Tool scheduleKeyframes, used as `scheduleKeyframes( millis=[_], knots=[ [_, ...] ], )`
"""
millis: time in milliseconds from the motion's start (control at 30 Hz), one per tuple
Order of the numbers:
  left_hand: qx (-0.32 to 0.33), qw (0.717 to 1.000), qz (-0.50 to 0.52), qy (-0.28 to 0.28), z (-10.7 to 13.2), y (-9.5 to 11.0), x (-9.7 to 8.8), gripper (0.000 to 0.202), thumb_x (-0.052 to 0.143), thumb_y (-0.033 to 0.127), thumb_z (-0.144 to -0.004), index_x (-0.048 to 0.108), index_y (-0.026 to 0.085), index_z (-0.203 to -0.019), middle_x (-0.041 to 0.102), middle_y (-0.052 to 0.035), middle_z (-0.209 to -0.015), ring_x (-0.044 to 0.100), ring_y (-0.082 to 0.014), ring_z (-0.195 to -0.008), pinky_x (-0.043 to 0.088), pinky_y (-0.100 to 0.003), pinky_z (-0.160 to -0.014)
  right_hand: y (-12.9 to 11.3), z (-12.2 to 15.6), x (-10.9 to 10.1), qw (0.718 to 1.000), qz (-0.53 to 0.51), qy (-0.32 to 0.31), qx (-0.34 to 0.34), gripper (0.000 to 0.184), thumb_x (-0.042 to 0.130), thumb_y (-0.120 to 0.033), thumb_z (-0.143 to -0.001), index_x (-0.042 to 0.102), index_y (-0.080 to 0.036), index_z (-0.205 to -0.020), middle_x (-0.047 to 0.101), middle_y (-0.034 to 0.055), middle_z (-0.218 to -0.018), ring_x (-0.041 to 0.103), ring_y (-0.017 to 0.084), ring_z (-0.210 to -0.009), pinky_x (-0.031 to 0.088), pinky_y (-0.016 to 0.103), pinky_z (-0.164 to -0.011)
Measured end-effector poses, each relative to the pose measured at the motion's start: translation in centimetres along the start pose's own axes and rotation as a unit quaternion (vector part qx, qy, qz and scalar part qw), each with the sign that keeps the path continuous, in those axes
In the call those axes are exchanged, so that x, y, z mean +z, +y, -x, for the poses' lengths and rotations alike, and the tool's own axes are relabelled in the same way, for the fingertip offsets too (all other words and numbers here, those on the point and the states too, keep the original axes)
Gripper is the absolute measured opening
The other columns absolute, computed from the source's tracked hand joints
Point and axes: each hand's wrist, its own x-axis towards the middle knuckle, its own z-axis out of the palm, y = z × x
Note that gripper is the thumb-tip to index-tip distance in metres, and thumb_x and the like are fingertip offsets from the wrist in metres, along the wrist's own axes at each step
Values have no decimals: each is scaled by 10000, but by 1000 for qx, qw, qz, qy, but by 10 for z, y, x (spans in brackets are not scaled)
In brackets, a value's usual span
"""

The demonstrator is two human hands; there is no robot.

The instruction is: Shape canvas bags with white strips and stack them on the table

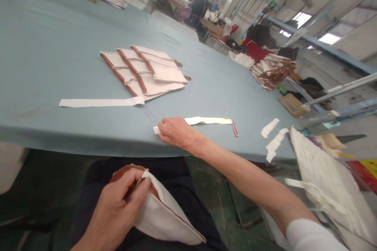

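Over my lap, my left hand (pixel 123 196) pinches the edge of a cream fabric pouch (pixel 167 215) with brown trim. The pouch hangs partly folded, its brown inner side showing near my thumb. My right hand (pixel 178 131) is closed at the table's front edge on a narrow white strip (pixel 209 120). The strip shows on both sides of the fist; the fingertips are hidden. A small pink tool (pixel 235 129) lies at the strip's right end. Left of my right hand are a loose thread (pixel 150 114) and another white strip (pixel 97 102).
Several cream pieces with brown edging (pixel 150 70) lie overlapped on the blue-green table (pixel 59 47). Torn white scraps (pixel 273 137) lie at the right end. Beyond are a fabric pile (pixel 272 68), a cardboard box (pixel 292 104) and metal shelving. Another person (pixel 200 6) is far back.
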Motion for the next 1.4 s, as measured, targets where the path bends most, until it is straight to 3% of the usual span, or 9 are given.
scheduleKeyframes(
  millis=[233, 500, 633, 800, 933, 1033, 1167, 1267, 1400],
  knots=[
    [-20, 999, 2, 42, 6, 4, 3, 399, 616, 488, -1045, 767, 275, -744, 759, 10, -755, 731, -207, -736, 510, -275, -671, -2, -3, -1, 1000, 11, -9, -28, 352, 471, -124, -1136, 745, -66, -1349, 807, 263, -1287, 803, 364, -1206, 624, 436, -976],
    [-12, 1000, -5, -10, 5, -11, -7, 408, 603, 501, -1048, 791, 267, -772, 777, -10, -749, 747, -216, -724, 547, -262, -640, -1, -11, 7, 1000, -26, 5, 1, 350, 469, -109, -1134, 757, -68, -1328, 810, 273, -1277, 796, 341, -1203, 583, 402, -960],
    [-18, 999, 4, 28, 7, -4, -3, 410, 592, 498, -1052, 770, 272, -760, 804, -8, -776, 753, -221, -754, 558, -276, -696, 4, -9, 8, 995, -79, 27, 56, 333, 494, -165, -1130, 806, -131, -1243, 834, 211, -1280, 790, 302, -1162, 535, 357, -913],
    [-15, 994, -39, 99, 6, -5, 1, 380, 626, 530, -1021, 756, 283, -764, 736, 49, -647, 646, -187, -598, 540, -283, -711, 9, -2, 17, 973, -181, 48, 134, 276, 569, -255, -1093, 832, -197, -1156, 870, 68, -1088, 761, 207, -961, 460, 288, -768],
    [-21, 994, -66, 83, 1, -9, 1, 385, 608, 530, -1068, 753, 281, -812, 795, 47, -745, 723, -182, -684, 515, -273, -704, 12, 2, 28, 951, -257, 63, 159, 279, 578, -290, -1093, 829, -176, -1132, 852, 28, -1012, 725, 152, -891, 439, 245, -718],
    [12, 995, -75, 60, -6, -9, -2, 396, 614, 524, -1086, 734, 280, -798, 805, 38, -747, 769, -190, -719, 519, -277, -702, 13, 3, 33, 939, -289, 82, 166, 269, 586, -280, -1091, 832, -172, -1098, 841, 14, -960, 718, 139, -870, 443, 230, -712],
    [29, 991, -98, 89, -16, -10, -7, 404, 643, 522, -1081, 707, 272, -769, 775, 50, -731, 739, -168, -669, 510, -271, -701, 11, -1, 35, 934, -287, 115, 180, 281, 610, -333, -1100, 830, -188, -1003, 841, 27, -911, 732, 171, -838, 452, 268, -716],
    [40, 987, -106, 113, -19, -10, -9, 401, 686, 532, -1033, 707, 273, -728, 731, 76, -640, 661, -142, -533, 496, -250, -607, 6, -15, 31, 935, -257, 159, 186, 266, 626, -386, -1120, 815, -199, -1136, 859, 56, -1030, 773, 228, -957, 502, 312, -800],
    [25, 985, -106, 132, -9, -5, -5, 452, 651, 549, -1065, 711, 270, -716, 700, 70, -605, 653, -151, -530, 498, -251, -603, 1, -53, 16, 942, -204, 223, 145, 367, 663, -334, -1117, 691, -207, -1460, 775, 115, -1430, 713, 286, -1283, 558, 362, -952]
  ],
)
